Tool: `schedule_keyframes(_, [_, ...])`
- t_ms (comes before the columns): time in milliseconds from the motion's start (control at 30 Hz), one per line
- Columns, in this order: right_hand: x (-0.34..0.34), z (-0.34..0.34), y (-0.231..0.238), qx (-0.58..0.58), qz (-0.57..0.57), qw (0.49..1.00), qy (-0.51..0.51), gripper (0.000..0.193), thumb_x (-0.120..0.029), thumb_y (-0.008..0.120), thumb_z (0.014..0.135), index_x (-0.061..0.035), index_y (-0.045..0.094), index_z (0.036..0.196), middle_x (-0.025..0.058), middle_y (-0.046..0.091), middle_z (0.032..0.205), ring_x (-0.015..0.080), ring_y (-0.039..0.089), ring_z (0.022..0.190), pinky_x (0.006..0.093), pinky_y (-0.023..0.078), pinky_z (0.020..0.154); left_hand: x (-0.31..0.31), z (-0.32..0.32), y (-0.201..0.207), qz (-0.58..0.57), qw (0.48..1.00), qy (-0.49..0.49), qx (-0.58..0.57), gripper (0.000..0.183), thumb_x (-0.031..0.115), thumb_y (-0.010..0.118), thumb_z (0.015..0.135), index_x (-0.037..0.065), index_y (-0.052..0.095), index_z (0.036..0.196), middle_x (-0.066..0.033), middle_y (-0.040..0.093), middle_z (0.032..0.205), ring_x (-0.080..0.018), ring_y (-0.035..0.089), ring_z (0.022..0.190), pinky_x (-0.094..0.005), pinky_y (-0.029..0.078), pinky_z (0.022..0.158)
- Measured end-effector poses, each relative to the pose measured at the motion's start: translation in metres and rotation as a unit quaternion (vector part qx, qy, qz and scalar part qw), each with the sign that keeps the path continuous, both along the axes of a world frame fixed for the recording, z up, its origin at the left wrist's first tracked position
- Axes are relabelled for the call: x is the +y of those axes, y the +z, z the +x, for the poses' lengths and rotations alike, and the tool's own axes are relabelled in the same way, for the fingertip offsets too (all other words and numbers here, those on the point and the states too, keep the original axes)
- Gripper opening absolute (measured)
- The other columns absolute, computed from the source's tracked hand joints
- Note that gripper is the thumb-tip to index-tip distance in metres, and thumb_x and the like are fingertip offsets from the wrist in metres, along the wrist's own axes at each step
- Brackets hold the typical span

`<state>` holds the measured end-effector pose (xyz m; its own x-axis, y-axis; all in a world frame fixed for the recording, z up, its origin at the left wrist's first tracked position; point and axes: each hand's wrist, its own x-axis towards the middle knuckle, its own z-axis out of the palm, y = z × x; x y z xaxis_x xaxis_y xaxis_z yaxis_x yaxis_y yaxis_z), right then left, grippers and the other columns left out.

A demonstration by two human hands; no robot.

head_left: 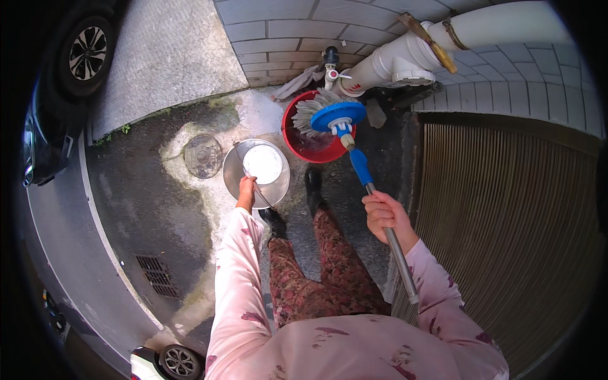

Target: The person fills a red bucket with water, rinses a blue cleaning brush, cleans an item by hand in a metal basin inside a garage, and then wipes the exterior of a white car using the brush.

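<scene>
My left hand (247, 192) is closed round the handle of a metal bucket (232, 172), whose bottom shows bright white. In my right hand (384, 215) is the metal pole of a spin mop (337, 117) with a blue round head and grey strands. The mop head is tilted over a red basin (318, 151), its strands hanging above and partly inside the rim. Some of the basin's inside is hidden behind the head; what shows looks wet.
A tap (332, 75) stands behind the basin against a tiled wall, beside a thick white drainpipe (405, 54). A grey cloth (297, 84) lies left of the tap. A ribbed shutter (506, 234) is at right. Parked cars (60, 82) and a drain grate (156, 276) are at left.
</scene>
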<state>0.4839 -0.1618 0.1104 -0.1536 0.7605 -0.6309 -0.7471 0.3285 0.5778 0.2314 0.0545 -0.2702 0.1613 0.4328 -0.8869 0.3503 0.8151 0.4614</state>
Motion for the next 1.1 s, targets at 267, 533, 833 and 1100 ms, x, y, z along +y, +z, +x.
schedule_keyframes(267, [0.011, -0.003, 0.03, 0.092, 0.002, 0.988, -0.121, 0.02, -0.015, 0.041, 0.088, -0.0076, 0.034, 0.071, -0.0042, 0.03, 0.051, 0.0021, 0.031, 0.036, 0.0165, 0.025, 0.029, -0.011, 0.014, 0.024, 0.218, 0.888, -0.257, 0.313, 0.04, 0.012, 0.054, 0.07, -0.001, 0.046, 0.107, -0.0163, 0.055, 0.095, -0.0285, 0.055, 0.086, -0.0343, 0.043, 0.076])
schedule_keyframes(533, [0.052, 0.024, 0.026, 0.097, 0.036, 0.989, -0.109, 0.025, -0.019, 0.038, 0.09, -0.009, 0.032, 0.067, -0.0034, 0.03, 0.052, 0.0047, 0.033, 0.038, 0.0189, 0.03, 0.034, -0.029, 0.103, 0.105, 0.419, 0.807, -0.289, 0.301, 0.049, 0.006, 0.052, 0.067, -0.002, 0.04, 0.114, -0.0214, 0.031, 0.125, -0.0351, 0.026, 0.119, -0.0468, 0.024, 0.094])
schedule_keyframes(833, [0.069, 0.035, 0.05, 0.081, 0.005, 0.984, -0.16, 0.023, -0.018, 0.035, 0.09, -0.0093, 0.031, 0.069, -0.0014, 0.031, 0.053, 0.0065, 0.035, 0.04, 0.0205, 0.036, 0.038, -0.025, 0.223, 0.051, 0.346, 0.9, -0.265, -0.02, 0.054, 0.007, 0.056, 0.063, 0.001, 0.04, 0.115, -0.0219, 0.044, 0.113, -0.0367, 0.041, 0.107, -0.0376, 0.033, 0.091])
schedule_keyframes(1100, [0.053, 0.041, 0.066, 0.091, -0.056, 0.974, -0.197, 0.019, -0.014, 0.037, 0.089, -0.0075, 0.033, 0.072, -0.0015, 0.031, 0.054, 0.0049, 0.035, 0.039, 0.0192, 0.033, 0.032, -0.033, 0.239, 0.016, 0.225, 0.833, -0.505, -0.015, 0.048, 0.016, 0.057, 0.064, 0.018, 0.048, 0.112, -0.0198, 0.035, 0.125, -0.0314, 0.025, 0.121, -0.0457, 0.03, 0.094])
